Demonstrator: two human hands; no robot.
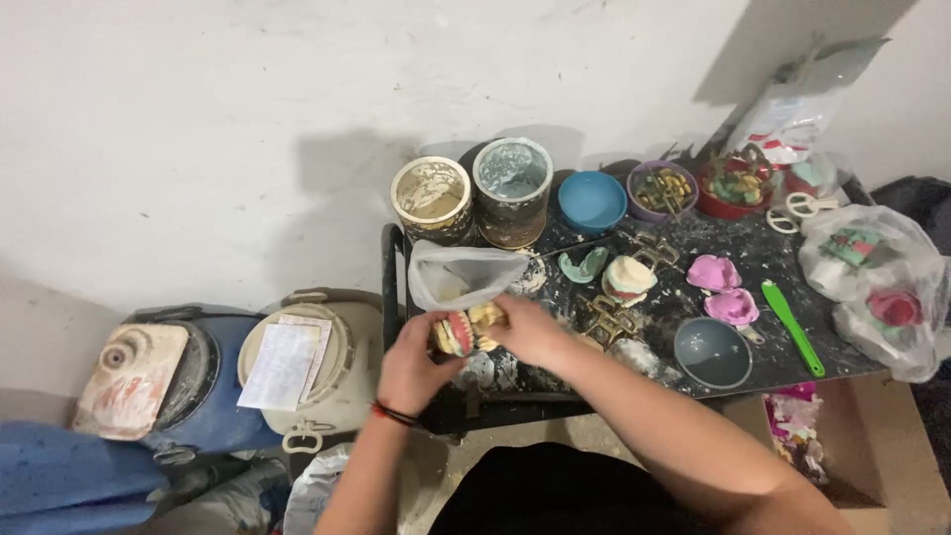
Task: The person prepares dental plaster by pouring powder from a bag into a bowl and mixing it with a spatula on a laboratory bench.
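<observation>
- A dental cast (462, 332), with pink gums and pale teeth on a brass-coloured frame, is held at the near left edge of the dark worktable (783, 357).
- The left hand (411, 369) is closed on the cast from below.
- The right hand (525, 327) is clamped on its far side.
- A clear plastic bag (458, 274) is seen just behind the cast.
- Two round tins (474, 193) are placed against the wall; a grey bowl (711, 352) is set well to the right.

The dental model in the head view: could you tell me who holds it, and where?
Both hands, left hand and right hand, grip the dental model by its opposite sides.
</observation>
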